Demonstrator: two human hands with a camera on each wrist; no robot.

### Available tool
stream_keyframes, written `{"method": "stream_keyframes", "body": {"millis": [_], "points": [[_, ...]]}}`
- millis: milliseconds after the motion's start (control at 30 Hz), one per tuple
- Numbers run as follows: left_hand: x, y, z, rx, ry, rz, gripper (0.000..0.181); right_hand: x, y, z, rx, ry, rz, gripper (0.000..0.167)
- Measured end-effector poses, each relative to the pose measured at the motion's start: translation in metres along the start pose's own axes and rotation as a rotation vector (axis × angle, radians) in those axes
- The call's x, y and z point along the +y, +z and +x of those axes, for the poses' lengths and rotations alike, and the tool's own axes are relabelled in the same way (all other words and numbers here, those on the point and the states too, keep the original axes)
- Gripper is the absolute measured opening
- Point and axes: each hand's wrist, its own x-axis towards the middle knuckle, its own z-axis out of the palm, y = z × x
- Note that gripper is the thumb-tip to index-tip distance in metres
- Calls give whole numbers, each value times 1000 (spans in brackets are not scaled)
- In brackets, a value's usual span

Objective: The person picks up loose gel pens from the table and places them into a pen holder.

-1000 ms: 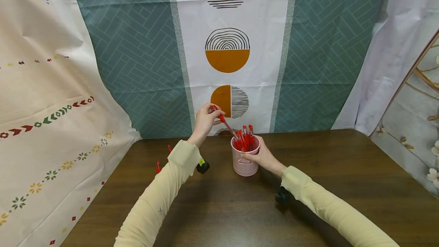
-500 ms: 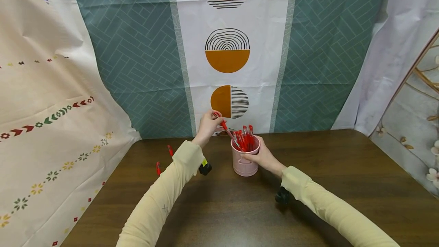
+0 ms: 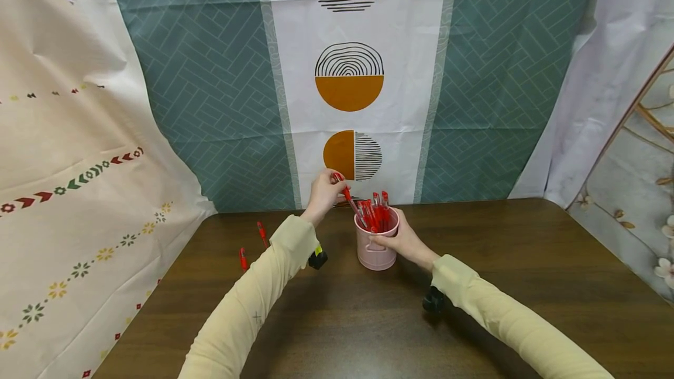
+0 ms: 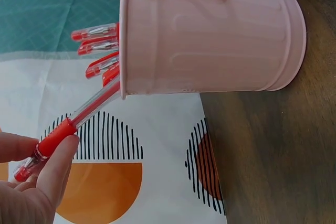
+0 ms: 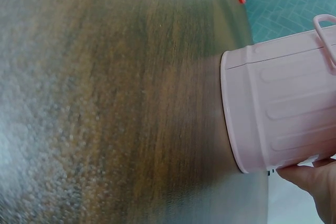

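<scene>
Several pens part-hidden in cup

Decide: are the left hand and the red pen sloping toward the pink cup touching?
Touching: the left wrist view shows the left hand pinching the red pen, no gap visible.

The head view is looking forward and down over the bench from farther back. The left wrist view is facing the pink cup closely, turned sideways; the right wrist view is also showing it sideways, seemingly from low down. All are sharing the pink cup.
</scene>
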Motion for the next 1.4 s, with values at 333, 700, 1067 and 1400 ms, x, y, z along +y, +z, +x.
{"method": "stream_keyframes", "body": {"millis": [333, 700, 1067, 1400], "points": [[5, 7, -2, 5, 105, 127, 11, -3, 0, -3, -7, -15, 3, 80], [3, 16, -5, -94, 101, 326, 16, -1, 0, -3, 4, -23, -7, 79], [-4, 18, -6, -129, 34, 372, 21, -15, 1, -8, -11, -10, 12, 79], [-7, 18, -9, -154, 72, 542, 42, -14, 1, -8, -19, -18, 18, 79]]}}
